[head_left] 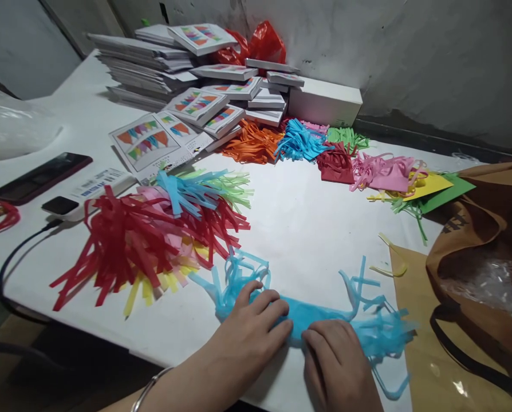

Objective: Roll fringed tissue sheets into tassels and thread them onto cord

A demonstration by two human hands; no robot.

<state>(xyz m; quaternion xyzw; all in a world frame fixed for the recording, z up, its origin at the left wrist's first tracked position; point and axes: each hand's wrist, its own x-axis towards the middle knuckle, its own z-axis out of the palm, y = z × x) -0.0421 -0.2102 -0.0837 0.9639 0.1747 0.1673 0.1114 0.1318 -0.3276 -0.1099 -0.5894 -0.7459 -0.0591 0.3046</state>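
Observation:
A blue tissue paper piece (320,312) with fringed strips at both ends lies across the front of the white table. My left hand (260,323) rests on its left part, fingers bent and a little apart, pressing the paper down. Fingers of my right hand (337,355) are curled together on the lower edge of its solid middle, pinching it. Left of my hands is a pile of fringed tissue, with red strips (131,246), light blue strips (191,191) and some pink, yellow and green.
Flat printed boxes (198,106) are stacked at the back, beside a white box (325,102). Coloured fringe bundles (301,140) run along the back right. A phone (41,174) and a cabled device (62,206) lie left. A brown bag (475,229) stands right.

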